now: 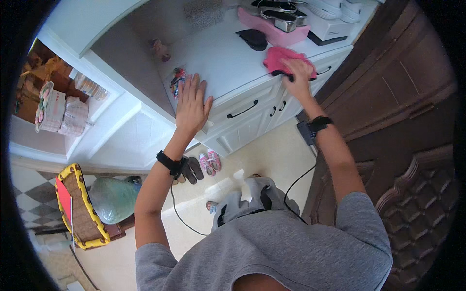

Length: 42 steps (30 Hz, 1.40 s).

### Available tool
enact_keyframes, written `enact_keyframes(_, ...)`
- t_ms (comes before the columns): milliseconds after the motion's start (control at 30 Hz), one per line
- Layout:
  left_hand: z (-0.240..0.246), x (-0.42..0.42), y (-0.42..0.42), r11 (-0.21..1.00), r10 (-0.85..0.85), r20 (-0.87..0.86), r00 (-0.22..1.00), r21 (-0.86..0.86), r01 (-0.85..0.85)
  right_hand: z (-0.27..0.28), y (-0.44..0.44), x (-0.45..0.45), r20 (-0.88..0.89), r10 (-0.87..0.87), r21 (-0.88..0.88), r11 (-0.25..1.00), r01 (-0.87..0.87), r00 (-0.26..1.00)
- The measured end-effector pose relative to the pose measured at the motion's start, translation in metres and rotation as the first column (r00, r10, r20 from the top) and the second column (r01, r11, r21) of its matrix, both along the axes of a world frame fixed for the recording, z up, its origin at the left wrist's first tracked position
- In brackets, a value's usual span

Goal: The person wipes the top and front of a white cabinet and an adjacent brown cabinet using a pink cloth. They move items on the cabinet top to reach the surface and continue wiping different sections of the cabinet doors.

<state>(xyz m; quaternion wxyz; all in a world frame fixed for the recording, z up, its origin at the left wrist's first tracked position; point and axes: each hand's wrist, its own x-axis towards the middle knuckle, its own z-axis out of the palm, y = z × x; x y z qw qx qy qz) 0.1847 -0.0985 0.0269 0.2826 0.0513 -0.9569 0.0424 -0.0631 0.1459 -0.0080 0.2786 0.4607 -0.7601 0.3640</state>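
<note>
My right hand (299, 78) rests on a pink cloth (282, 54) with dark edging, at the front edge of the white cabinet top (225, 69). Its fingers lie over the cloth, which bunches up around them. Flat on the cabinet top, near its left end, lies my left hand (193, 103), fingers spread and holding nothing. Just beyond those fingers sits a small multicoloured bundle (177, 82), partly hidden by them. A black, pointed flat item (253, 39) lies behind the cloth; its kind is unclear.
Black-and-silver heeled shoes (284, 20) stand on a pink box (255, 23). White shoes (329, 9) top a white box (331, 32). A brown door (411, 174) borders the right. Pink sneakers (210, 163) and dark slippers (192, 170) are on the floor.
</note>
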Motion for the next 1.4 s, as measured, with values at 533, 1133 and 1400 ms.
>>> enact_keyframes(533, 0.0, 0.004, 0.008, 0.982, -0.015, -0.083, 0.996, 0.184, 0.03, 0.023, -0.069, 0.115, 0.261, 0.331, -0.201, 0.938, -0.284, 0.907)
enact_keyframes(1133, 0.19, 0.03, -0.036, 0.889, 0.019, -0.741, 0.671, 0.319, 0.327, 0.264, -0.142, 0.163, -0.423, 0.001, -0.564, 0.783, -0.263, 0.906)
enact_keyframes(1400, 0.187, 0.025, -0.037, 0.86, 0.037, -0.805, 0.592, 0.327, 0.392, 0.273, -0.132, 0.144, -0.605, 0.077, -0.261, 0.921, -0.288, 0.792)
